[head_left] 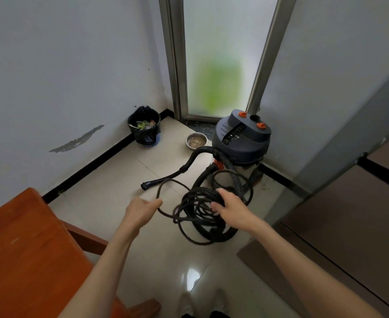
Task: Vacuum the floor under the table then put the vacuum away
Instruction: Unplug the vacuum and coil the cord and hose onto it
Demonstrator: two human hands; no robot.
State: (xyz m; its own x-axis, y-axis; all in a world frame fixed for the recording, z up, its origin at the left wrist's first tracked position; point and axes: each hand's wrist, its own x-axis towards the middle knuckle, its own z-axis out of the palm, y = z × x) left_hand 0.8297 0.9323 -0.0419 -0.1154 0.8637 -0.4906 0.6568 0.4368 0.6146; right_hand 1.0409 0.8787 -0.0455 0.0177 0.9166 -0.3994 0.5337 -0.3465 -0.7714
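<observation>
A drum-shaped canister vacuum with a dark grey plastic top, orange knobs and a bare metal body (241,143) stands on the glossy cream tiled floor (166,253) in the corner, just in front of a frosted glass door in a metal frame (218,53). Its ribbed black flexible hose (195,157) arches out from the front and curves down to a smooth black nozzle end lying on the tiles. In front of the canister, the right hand (231,208) is clamped over a bundle of thin black power cord wound into loose round loops (198,210), fingers curled through the coil. The left hand (141,208) pinches one outer loop of the same cord between thumb and fingers, drawn slightly aside from the bundle. A glossy orange-brown wooden worktop (26,249) fills the lower left. Against the scuffed white wall sits a small round bin lined with a crinkled black bag (145,128), and a shallow round steel bowl (196,140) rests just beside the vacuum.
</observation>
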